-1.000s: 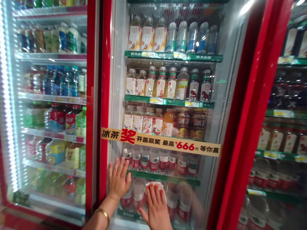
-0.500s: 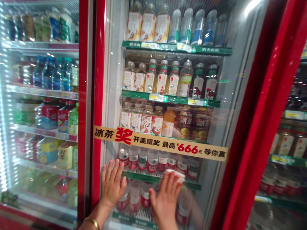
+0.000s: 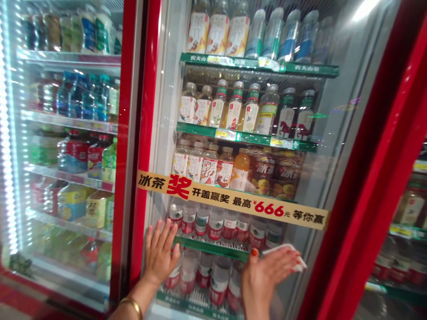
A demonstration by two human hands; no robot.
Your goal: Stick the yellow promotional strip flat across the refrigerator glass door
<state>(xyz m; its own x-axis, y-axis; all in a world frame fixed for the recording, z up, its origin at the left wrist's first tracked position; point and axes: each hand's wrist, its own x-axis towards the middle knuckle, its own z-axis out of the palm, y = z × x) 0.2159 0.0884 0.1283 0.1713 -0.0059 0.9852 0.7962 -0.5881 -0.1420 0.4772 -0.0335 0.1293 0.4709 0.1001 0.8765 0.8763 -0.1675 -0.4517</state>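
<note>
My left hand (image 3: 161,250) lies flat with fingers spread against the glass door (image 3: 316,178) of a drinks fridge, near its left edge; a gold bangle (image 3: 130,306) circles that wrist. Lower on the right side of the pane, my right hand (image 3: 267,278) presses a folded white tissue (image 3: 290,250) to the glass. Its fingers point right and mostly cover the tissue, while the thumb sticks up. Above both hands, a yellow sticker strip (image 3: 233,201) with black and red lettering crosses the door.
Behind the glass, several green-edged shelves (image 3: 230,135) hold tea and water bottles (image 3: 218,280). Red door frames (image 3: 363,191) border the pane. A second lit fridge (image 3: 71,173) with bottles and cartons stands at left, and more shelved bottles (image 3: 412,209) show at right.
My right hand has slid right across the glass with the tissue and turned so its fingers point right. The left hand stays in place on the glass. The view has shifted slightly.
</note>
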